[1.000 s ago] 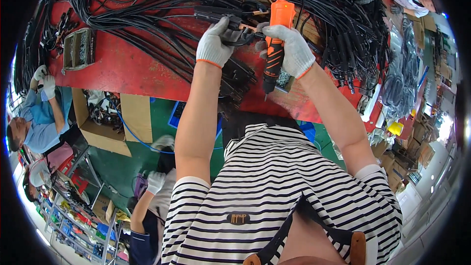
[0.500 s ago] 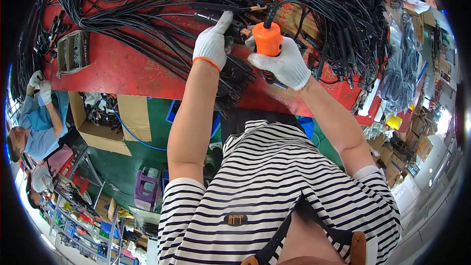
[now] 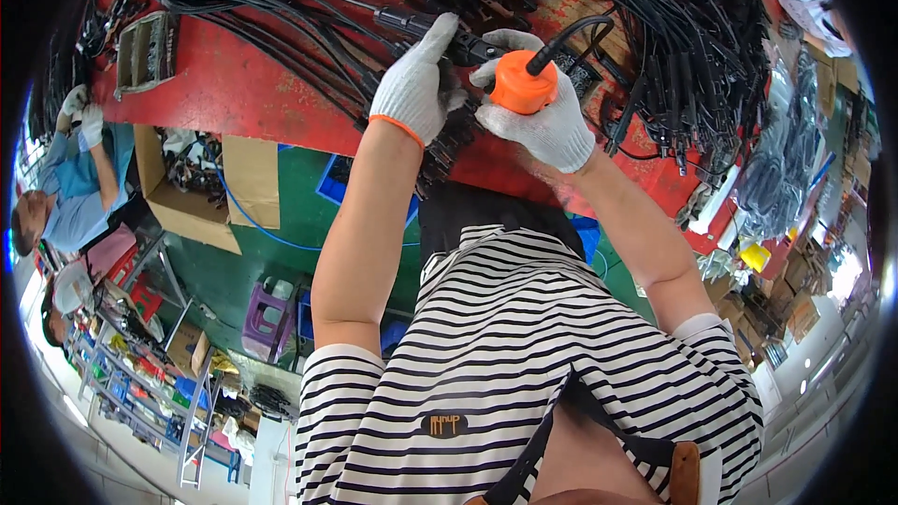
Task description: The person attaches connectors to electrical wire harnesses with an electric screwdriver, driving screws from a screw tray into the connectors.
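Observation:
My left hand (image 3: pixel 412 89), in a white knitted glove with an orange cuff, is closed on a long black cable part (image 3: pixel 475 50). Its index finger stretches along the part, while the other fingers curl beneath, partly hidden. A black cable leads off the part to the upper left. My right hand (image 3: pixel 550 129), gloved the same way, wraps round an orange electric screwdriver (image 3: pixel 522 84) whose black cord rises from its top. The driver's lower end is hidden under the hand, and I cannot tell whether its tip touches the part. Several similar black parts lie just under my left hand.
Bundles of black cables (image 3: pixel 220 0) spread over the red table (image 3: pixel 309 122). More black cable ends (image 3: pixel 687 103) heap up at the right. A small box of metal bits (image 3: pixel 147 54) sits at the left; below it stands an open carton (image 3: pixel 253 182). Co-workers work at both sides.
The screwdriver has tilted, its cord now leaning to the right. My hands hold the black part closer to the driver, and more of the part shows. The whole view has shifted slightly.

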The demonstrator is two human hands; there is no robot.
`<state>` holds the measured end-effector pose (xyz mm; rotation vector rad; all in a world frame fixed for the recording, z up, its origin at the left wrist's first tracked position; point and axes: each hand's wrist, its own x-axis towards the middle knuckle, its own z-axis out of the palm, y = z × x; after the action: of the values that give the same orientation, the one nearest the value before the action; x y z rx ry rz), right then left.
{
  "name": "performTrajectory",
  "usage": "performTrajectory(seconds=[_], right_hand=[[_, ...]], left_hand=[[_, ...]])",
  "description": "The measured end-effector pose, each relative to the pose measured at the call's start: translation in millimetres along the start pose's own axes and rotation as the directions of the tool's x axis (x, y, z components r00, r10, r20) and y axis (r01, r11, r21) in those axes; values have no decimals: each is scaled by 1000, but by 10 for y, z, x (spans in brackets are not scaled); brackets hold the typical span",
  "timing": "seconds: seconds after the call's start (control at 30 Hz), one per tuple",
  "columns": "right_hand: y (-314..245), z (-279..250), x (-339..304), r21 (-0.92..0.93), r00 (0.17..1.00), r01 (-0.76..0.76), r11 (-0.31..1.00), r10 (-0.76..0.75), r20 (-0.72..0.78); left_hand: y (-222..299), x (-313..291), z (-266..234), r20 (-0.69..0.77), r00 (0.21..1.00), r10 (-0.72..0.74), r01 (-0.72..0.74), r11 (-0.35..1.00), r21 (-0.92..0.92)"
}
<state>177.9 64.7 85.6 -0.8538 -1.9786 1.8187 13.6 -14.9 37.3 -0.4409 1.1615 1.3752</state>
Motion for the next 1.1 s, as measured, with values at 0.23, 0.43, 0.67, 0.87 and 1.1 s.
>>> performTrajectory(seconds=[0.23, 0.43, 0.67, 0.87, 1.1], right_hand=[[110, -43, -105, -125, 979, 191, 974, -180, 91], [96, -454, -293, 590, 993, -115, 799, 73, 95], [355, -1696, -324, 841, 970, 201, 502, 20, -244], [945, -1349, -190, 779, 876, 479, 405, -169, -451], [1262, -1139, -320, 626, 860, 412, 662, -56, -507]], left_hand=[[-207, -221, 254, 89, 996, 29, 2, 944, -329], [-308, -120, 310, -132, 983, 129, -181, 809, -559], [-399, -73, 192, 70, 984, 162, -84, 779, -621], [-466, 190, 68, 283, 938, 201, 51, 726, -686], [-569, 266, -76, 234, 961, 145, 62, 713, -699]])
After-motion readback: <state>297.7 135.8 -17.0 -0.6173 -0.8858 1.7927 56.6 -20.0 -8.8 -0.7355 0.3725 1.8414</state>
